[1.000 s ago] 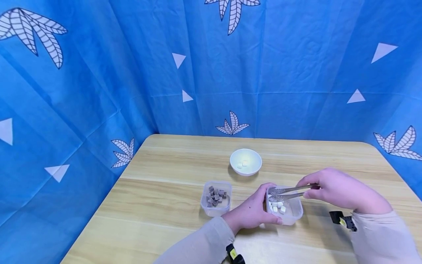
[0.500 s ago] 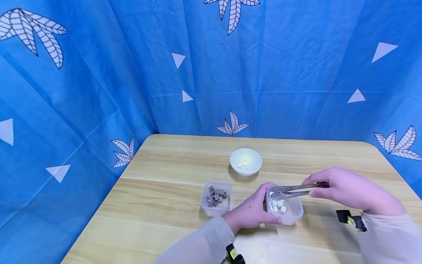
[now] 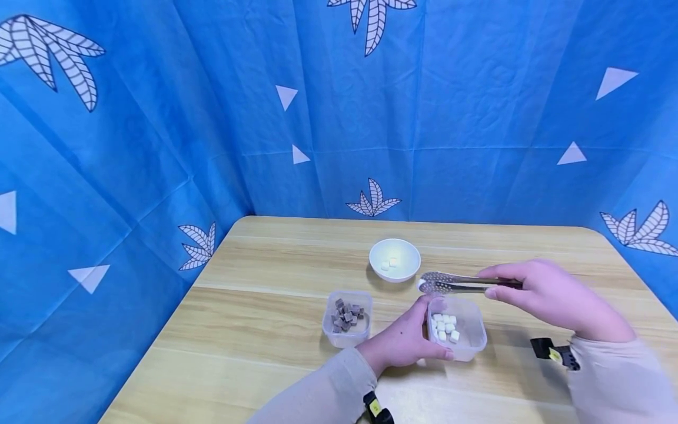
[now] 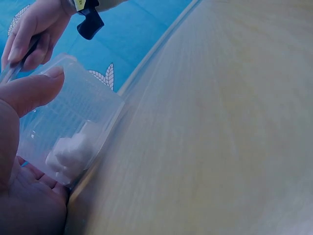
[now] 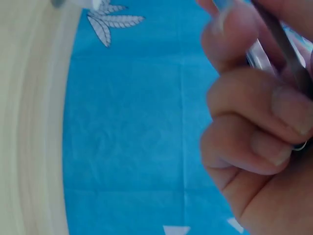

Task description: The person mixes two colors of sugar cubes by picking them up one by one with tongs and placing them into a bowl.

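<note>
Two white cubes [image 3: 393, 262] in the bowl [image 3: 406, 257], none brown.
Right hand [image 3: 545, 294] clamps fingers on tongs [image 3: 439, 287], seemingly bearing a third; left hand [image 3: 405, 338] grips the tub [image 3: 472, 333] of those left.

Saw the left sleeve [image 3: 323, 390] and right sleeve [image 3: 617, 380] cut off by the head view's bottom edge. Barely made out the white piece [image 3: 421, 284] at the tips of the tongs [image 3: 461, 280]. Lost the tongs' handle end inside the right hand [image 3: 553, 300], cropped and blurred in the right-wrist view. Found the left hand [image 3: 405, 341] cropped in the left-wrist view, partly hidden behind the clear container [image 3: 466, 354], with white cubes [image 3: 449, 328] hazy through its wall. Could not identify a pale, blurred thing [image 5: 87, 4] at the right-wrist view's top edge.
</note>
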{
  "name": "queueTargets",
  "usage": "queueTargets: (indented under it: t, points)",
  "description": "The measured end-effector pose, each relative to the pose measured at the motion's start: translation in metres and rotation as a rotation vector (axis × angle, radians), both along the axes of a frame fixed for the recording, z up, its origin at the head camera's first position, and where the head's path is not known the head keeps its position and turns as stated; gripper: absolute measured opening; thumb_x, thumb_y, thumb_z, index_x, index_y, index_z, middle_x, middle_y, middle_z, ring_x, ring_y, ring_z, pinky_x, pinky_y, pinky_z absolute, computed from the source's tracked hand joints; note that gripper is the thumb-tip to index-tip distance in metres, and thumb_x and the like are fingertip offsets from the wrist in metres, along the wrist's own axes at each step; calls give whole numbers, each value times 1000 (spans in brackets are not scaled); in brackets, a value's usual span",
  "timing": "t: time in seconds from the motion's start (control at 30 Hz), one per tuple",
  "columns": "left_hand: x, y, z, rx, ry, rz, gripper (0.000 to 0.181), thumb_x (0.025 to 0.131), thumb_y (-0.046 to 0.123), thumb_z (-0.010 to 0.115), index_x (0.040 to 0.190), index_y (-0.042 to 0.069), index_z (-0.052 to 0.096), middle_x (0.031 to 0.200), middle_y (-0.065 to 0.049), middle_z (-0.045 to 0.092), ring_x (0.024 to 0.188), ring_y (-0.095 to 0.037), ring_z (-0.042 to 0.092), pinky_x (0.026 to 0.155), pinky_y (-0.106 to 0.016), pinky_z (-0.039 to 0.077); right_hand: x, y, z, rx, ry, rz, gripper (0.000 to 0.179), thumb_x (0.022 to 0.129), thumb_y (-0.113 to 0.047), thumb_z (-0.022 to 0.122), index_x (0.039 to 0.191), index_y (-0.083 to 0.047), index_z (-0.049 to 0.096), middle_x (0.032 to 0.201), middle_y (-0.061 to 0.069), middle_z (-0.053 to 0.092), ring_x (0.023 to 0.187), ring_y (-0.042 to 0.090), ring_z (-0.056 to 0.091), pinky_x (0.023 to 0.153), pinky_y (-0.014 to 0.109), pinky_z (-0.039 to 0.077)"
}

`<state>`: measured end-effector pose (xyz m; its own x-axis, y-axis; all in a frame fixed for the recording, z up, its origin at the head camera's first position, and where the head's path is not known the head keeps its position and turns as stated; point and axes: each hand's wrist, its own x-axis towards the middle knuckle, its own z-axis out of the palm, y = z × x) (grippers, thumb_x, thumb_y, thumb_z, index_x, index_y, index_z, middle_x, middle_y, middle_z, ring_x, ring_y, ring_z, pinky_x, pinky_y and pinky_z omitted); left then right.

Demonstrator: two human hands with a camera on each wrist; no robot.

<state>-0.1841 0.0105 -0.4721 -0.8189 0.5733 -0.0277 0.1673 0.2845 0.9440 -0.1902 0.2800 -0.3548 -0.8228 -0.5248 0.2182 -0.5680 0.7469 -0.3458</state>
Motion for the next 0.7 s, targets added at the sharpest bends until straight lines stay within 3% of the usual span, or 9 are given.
queueTargets:
  t: [0.2, 0.3, 0.43, 0.5, 0.6, 0.7]
  points:
    - [0, 0, 0, 43, -24, -20, 95, 76, 17, 90, 151, 27, 32, 134, 12, 51, 112, -2, 54, 103, -22, 38, -9, -16, -12, -49, 156, -42, 27, 94, -28, 74, 119, -20, 74, 84, -16, 66, 62, -1, 48, 64, 30, 48]
    - [0, -1, 0, 47, -23, -24, 94, 76, 16, 90, 150, 28, 33, 131, 12, 53, 111, -2, 54, 103, -22, 39, -12, -20, -17, -55, 183, -80, 27, 94, -27, 74, 119, -18, 74, 86, -13, 68, 62, 0, 48, 65, 33, 48]
    - [0, -1, -2, 48, -20, -25, 94, 76, 16, 90, 150, 28, 32, 130, 12, 53, 111, -2, 55, 102, -22, 40, -15, -25, -22, -50, 160, -125, 28, 95, -30, 72, 120, -16, 74, 72, -13, 60, 55, 2, 41, 60, 32, 43]
    - [0, -2, -2, 47, -16, -27, 94, 77, 17, 90, 150, 27, 32, 130, 12, 53, 111, -2, 54, 102, -22, 40, -16, -28, -24, -52, 138, -145, 29, 96, -32, 71, 120, -16, 73, 61, -14, 46, 49, 3, 33, 54, 29, 37]
    - [0, -2, -2, 43, -9, -30, 94, 77, 18, 90, 150, 27, 32, 130, 13, 53, 112, -2, 54, 103, -24, 39, -17, -31, -27, -68, 101, -167, 30, 97, -32, 70, 121, -16, 73, 55, -13, 37, 47, 5, 31, 47, 28, 31]
    - [0, -2, -2, 35, -2, -32, 95, 77, 20, 90, 152, 25, 31, 130, 13, 53, 113, -2, 53, 105, -25, 38, -19, -35, -31, -61, 79, -176, 32, 97, -34, 69, 122, -15, 73, 56, -13, 41, 49, 6, 34, 47, 29, 31]
